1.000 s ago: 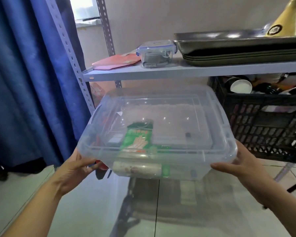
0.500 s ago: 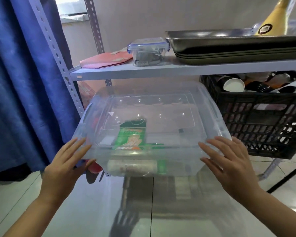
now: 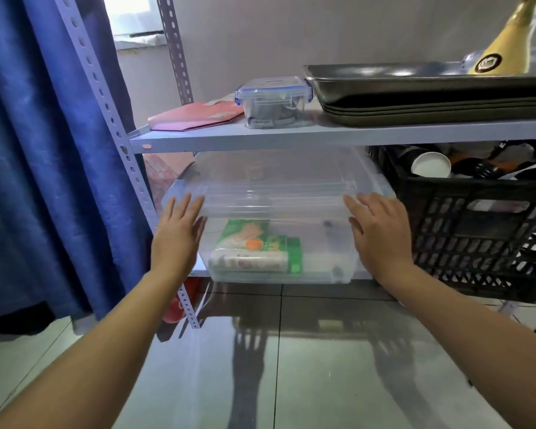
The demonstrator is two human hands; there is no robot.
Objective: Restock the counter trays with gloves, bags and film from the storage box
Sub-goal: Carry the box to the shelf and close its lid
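Here the clear storage box (image 3: 279,212) sits on the lower shelf (image 3: 362,275) at the middle of the frame, lid on, its front edge level with the shelf lip. Through the wall I see a green glove packet (image 3: 254,239) and a roll (image 3: 248,263) lying at the front left of the bottom; the rest looks sparse, so I judge the box light but bulky. The plastic is smooth and thin and will likely flex and slip under flat palms, so I would take it under the rim at the two short ends, where the handles are. My left hand (image 3: 177,233) lies flat and open on the front left corner, and my right hand (image 3: 381,230) lies flat and open on the front right; neither grip has closed on anything. The upper shelf (image 3: 291,137) hangs just above the lid, so there is little room to lift. A black crate (image 3: 483,230) stands just beside the box on the right, crowding that hand, and the shelf upright (image 3: 121,156) and blue curtain (image 3: 44,150) flank the left.
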